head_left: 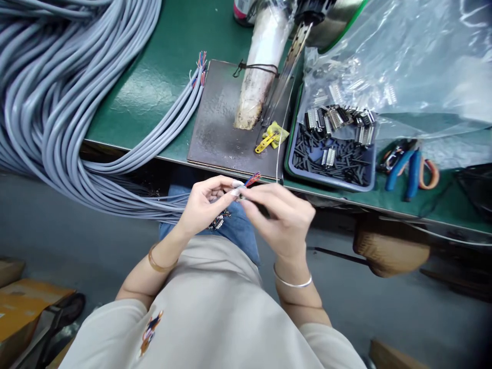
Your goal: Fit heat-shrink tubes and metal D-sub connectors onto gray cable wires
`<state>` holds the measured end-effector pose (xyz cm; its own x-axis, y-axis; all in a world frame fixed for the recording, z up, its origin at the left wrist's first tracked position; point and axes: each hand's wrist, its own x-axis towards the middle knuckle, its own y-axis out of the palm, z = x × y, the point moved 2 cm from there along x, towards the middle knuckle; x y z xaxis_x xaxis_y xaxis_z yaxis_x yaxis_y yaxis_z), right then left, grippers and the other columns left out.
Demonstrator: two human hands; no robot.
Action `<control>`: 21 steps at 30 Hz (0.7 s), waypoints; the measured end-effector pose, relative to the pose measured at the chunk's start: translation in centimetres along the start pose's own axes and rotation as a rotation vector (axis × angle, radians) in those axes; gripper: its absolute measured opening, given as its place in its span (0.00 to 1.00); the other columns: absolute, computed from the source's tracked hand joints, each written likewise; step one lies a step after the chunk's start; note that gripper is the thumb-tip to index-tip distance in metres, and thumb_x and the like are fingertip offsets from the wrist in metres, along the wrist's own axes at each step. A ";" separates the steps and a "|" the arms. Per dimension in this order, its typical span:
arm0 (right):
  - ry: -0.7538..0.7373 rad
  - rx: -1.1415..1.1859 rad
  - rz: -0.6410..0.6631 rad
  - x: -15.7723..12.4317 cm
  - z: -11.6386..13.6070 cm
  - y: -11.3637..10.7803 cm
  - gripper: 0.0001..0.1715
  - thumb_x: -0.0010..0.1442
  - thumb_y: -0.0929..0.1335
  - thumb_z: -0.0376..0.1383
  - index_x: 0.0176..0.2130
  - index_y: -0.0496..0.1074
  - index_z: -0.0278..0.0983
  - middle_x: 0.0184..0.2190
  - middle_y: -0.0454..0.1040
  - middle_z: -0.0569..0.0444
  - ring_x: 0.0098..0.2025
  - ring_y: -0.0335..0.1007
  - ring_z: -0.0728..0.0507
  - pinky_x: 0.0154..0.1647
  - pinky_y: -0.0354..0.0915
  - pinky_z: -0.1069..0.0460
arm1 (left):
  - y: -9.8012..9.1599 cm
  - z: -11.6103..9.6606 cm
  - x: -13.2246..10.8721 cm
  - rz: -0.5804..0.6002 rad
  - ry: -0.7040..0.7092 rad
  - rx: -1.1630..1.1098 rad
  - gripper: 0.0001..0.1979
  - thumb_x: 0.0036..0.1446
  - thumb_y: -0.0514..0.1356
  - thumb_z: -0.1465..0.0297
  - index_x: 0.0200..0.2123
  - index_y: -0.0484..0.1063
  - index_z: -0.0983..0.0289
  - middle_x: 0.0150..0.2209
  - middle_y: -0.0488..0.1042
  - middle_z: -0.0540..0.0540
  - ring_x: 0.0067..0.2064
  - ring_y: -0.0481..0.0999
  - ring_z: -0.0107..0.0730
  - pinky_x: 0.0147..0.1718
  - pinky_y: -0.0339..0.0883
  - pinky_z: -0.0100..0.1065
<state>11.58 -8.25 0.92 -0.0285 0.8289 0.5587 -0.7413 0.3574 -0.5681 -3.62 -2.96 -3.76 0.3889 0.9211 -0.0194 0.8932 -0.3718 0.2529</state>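
Above my lap, my left hand (207, 202) is closed in a pinch on a grey cable, near its stripped end. Red and blue wires (252, 179) poke out just above the fingertips. Touching that same spot, my right hand (279, 212) has its thumb and fingers pressed together; what they grip is hidden. More grey cables (172, 204) run in from the left under my left hand. Metal connectors (218, 221) lie on my lap below it.
A dark board (219, 118) holds a wrapped white cylinder (259, 66), a perforated metal shaft (294, 56) and a yellow strip (266, 142). Right of it stands a blue tray (334, 183) of connectors and black sleeves, beside blue-handled pliers (413, 174). Grey cable bundles (57, 92) fill the left.
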 end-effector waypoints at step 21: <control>0.532 0.396 0.025 0.8 -2.3 0.9 0.05 0.59 0.71 0.34 0.31 0.77 0.36 0.27 0.71 0.59 0.19 0.44 0.58 0.20 0.42 0.54 | 1.2 -1.4 -0.1 0.061 -0.221 -0.057 0.22 0.56 0.69 0.52 0.32 0.72 0.66 0.18 0.68 0.47 0.15 0.57 0.16 0.14 0.47 0.24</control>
<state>12.45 -6.30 -0.57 0.2106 0.9706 0.1162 -0.9380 0.2341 -0.2557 -2.84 -3.32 -2.14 0.4870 0.8472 -0.2125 0.8550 -0.4127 0.3140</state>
